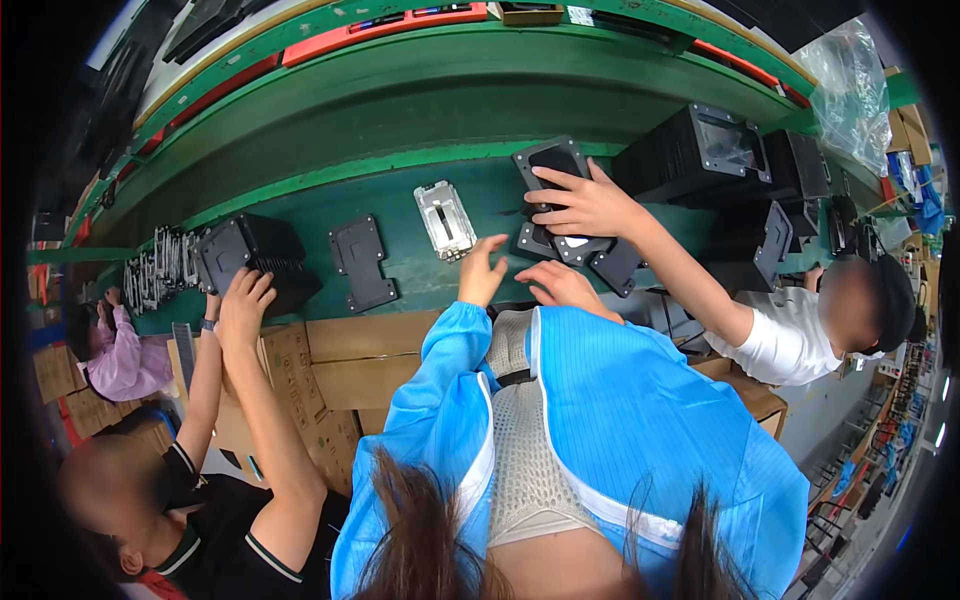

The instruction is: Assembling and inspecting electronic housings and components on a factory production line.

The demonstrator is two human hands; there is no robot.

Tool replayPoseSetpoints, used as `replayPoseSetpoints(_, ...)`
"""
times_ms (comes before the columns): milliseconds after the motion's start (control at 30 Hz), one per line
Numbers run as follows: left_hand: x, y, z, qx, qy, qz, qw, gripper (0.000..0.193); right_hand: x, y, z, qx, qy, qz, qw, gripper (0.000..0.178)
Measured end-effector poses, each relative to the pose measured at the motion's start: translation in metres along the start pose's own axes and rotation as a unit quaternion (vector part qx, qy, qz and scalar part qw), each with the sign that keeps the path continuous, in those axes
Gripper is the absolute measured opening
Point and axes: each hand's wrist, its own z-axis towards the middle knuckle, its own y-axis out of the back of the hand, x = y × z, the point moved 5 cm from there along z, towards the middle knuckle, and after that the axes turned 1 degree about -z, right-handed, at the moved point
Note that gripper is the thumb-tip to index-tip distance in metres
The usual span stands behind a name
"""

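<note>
My left hand (482, 272) is just below a silver metal frame (445, 220) with a dark slot, which lies on the green bench. Its fingers are apart and nothing shows in them. At the bench's front edge, my right hand (565, 287) is loosely stretched out and holds nothing that I can see. Just beyond it are several overlapping black plates (548, 160) with corner holes. A co-worker's hand (585, 208) from the right lies over these plates. Left of the metal frame, a single black notched plate (362, 262) lies flat.
At the left, another co-worker's hands (245, 305) touch a stack of black plates (225, 255), beside a row of silver metal frames (160, 268). Stacked black plates (690, 150) stand at the right. A green shelf edge (400, 160) runs behind, and cardboard boxes (365, 350) stand below the bench.
</note>
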Motion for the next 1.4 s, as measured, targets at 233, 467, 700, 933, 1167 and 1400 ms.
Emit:
replayPoseSetpoints(233, -0.007, -0.009, 0.01, 0.024, -0.02, 0.006, 0.999, 0.045, -0.001, 0.01, -0.001, -0.005, -0.02, 0.023, 1.0, 0.026)
replayPoseSetpoints(467, -0.016, -0.015, 0.013, 0.023, -0.014, 0.016, 1.0, 0.044, 0.008, 0.032, 0.004, -0.083, 0.013, 0.018, 0.996, 0.022)
replayPoseSetpoints(700, -0.018, -0.016, 0.009, 0.011, -0.01, -0.001, 1.0, 0.042, 0.015, 0.03, 0.0, -0.063, 0.015, 0.037, 0.997, 0.022)
replayPoseSetpoints(933, -0.022, -0.015, 0.009, 0.011, -0.002, -0.002, 1.0, 0.043, 0.014, 0.028, 0.0, -0.063, 0.026, 0.038, 0.997, 0.021)
replayPoseSetpoints(1167, 0.007, -0.015, 0.018, -0.064, 0.005, -0.058, 0.996, 0.029, 0.005, 0.021, -0.004, -0.044, 0.013, 0.041, 0.998, 0.022)
replayPoseSetpoints(1400, -0.021, 0.007, 0.057, -0.073, 0.069, -0.155, 0.983, 0.04, -0.012, 0.015, -0.016, -0.009, -0.018, 0.018, 1.0, 0.024)
